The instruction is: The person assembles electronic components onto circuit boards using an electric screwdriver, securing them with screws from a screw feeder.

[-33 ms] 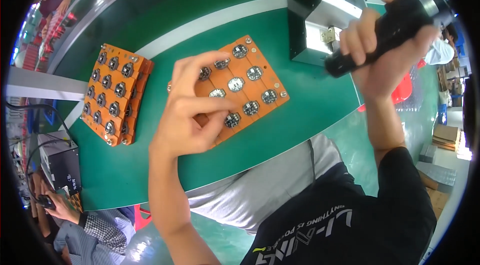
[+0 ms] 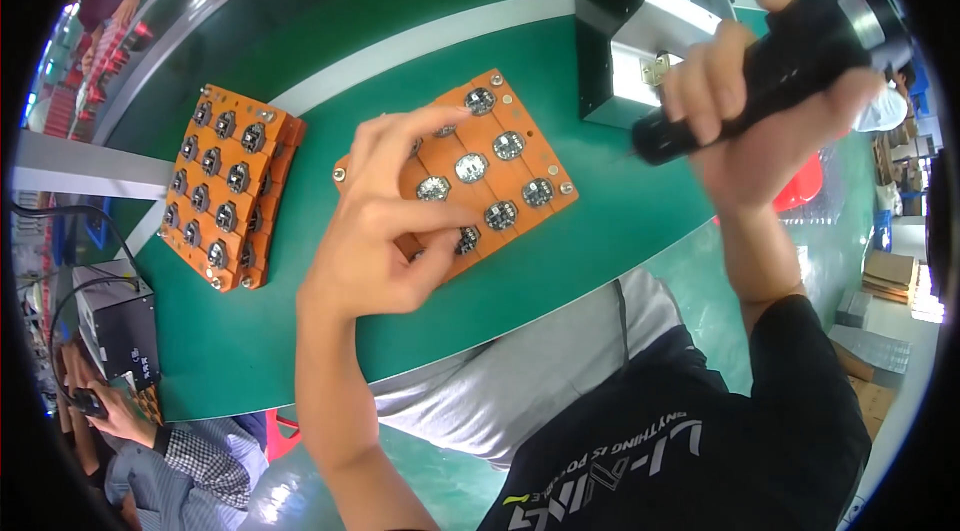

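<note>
In my right hand (image 2: 745,121) is a black electric screwdriver (image 2: 800,46), my fingers wrapped round its body. Its narrow end points down and left, in the air near a metal box. My left hand (image 2: 385,216) lies over an orange tray (image 2: 545,146) with its fingers spread. Thumb and index fingertips are beside a small round circuit board (image 2: 467,240) near the tray's front edge. Another finger reaches to the far side. Several round boards sit in rows in the tray, some hidden under my hand. Screw heads show at the tray's corners.
Left on the green table (image 2: 400,351) stands a stack of orange trays (image 2: 232,186) with round boards. An open metal box with a black panel (image 2: 608,36) is at the back right. A dark power box (image 2: 118,321) with cables is far left, near another person's hand (image 2: 125,416).
My right hand and the screwdriver have moved slightly left and down. The left hand's fingers have shifted a little to the right over the tray.
</note>
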A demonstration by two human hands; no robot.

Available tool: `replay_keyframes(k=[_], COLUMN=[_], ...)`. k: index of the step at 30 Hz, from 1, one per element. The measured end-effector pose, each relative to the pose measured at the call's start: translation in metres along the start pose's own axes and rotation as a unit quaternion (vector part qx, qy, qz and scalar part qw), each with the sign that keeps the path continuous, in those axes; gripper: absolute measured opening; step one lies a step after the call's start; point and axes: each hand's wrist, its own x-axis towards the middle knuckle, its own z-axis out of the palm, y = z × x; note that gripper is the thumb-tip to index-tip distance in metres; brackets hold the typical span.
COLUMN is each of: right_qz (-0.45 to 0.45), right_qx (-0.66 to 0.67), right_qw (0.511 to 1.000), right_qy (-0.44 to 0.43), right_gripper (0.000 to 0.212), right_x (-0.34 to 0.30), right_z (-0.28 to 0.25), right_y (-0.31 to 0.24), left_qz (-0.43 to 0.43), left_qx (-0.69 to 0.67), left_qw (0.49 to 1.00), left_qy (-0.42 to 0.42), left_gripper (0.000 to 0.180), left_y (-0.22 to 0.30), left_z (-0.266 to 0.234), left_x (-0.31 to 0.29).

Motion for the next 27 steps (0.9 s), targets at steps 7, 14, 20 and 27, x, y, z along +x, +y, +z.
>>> replay_keyframes(k=[7,14,20,27], right_qz=[0.048,0.069,0.067,0.098], right_qx=[-0.015,-0.038,-0.050,-0.133], right_qw=[0.999,0.997,0.996,0.984], right_qy=[0.017,0.028,0.008,-0.071], right_gripper=[0.099,0.098,0.096,0.084], right_x=[-0.019,-0.027,-0.029,-0.015], right_z=[0.065,0.075,0.077,0.081], right_y=[0.045,0.061,0.059,0.066], left_qz=[-0.011,0.007,0.013,0.018], left_qx=[0.040,0.029,0.026,0.048], left_qw=[0.996,0.997,0.997,0.995], left_qy=[-0.082,-0.065,-0.067,-0.083], left_gripper=[0.035,0.028,0.027,0.034], left_y=[0.007,0.001,0.001,0.000], left_z=[0.011,0.016,0.016,0.017], left_x=[-0.009,-0.013,-0.011,-0.010])
